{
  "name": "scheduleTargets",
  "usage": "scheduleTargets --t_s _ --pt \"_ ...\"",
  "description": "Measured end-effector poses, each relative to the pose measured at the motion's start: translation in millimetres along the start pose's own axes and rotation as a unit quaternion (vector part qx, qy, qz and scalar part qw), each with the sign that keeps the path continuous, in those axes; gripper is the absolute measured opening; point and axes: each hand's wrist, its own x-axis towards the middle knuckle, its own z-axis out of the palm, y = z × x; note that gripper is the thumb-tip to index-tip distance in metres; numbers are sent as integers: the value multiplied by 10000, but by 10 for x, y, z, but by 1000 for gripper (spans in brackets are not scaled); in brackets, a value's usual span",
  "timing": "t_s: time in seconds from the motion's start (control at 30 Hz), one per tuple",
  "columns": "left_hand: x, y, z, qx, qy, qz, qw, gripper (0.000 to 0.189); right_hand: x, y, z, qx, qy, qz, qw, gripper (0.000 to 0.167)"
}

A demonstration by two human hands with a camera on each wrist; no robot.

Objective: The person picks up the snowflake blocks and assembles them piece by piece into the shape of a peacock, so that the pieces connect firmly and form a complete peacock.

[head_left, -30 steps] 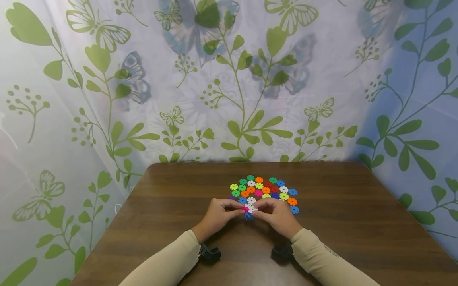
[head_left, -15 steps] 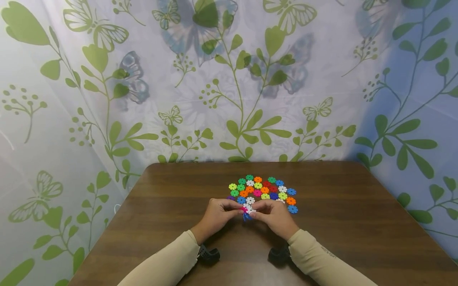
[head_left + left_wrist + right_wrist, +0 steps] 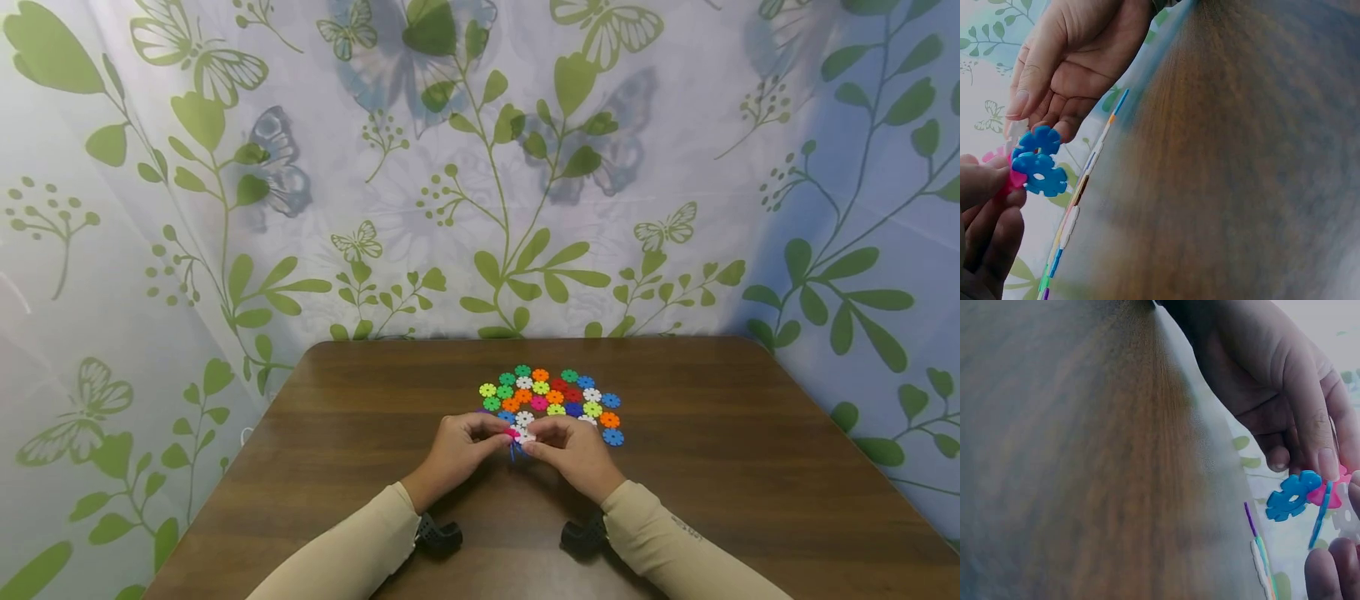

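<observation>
Pink disc [image 3: 512,434], pinched in my left hand [image 3: 459,452], seemed to touch the white disc [image 3: 526,435] my right hand [image 3: 583,452] pinched, blue discs [image 3: 1051,175] just below, between both hands. Uneven pressure, I judged, could have sprung one loose toward the scattered discs [image 3: 539,402] beyond my hands.

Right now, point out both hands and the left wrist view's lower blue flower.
Left hand [image 3: 453,454], head view: back of the hand.
Right hand [image 3: 582,455], head view: back of the hand.
Lower blue flower [image 3: 1051,179], left wrist view: right of its hole.
</observation>
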Motion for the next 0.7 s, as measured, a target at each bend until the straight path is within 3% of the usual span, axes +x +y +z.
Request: scheduleTargets --t_s 0.3,0.53,0.7 --pt "29 -136 -25 140 336 -315 9988 23 58 58 -121 -66 126 118 9998 31" --pt "29 -172 -28 -98 695 -410 9967 24 101 137 -291 -1015 673 207 9923 28" --pt "28 -151 -52 40 717 -689 9950 24 123 192 -425 -1530 744 283 9850 28"
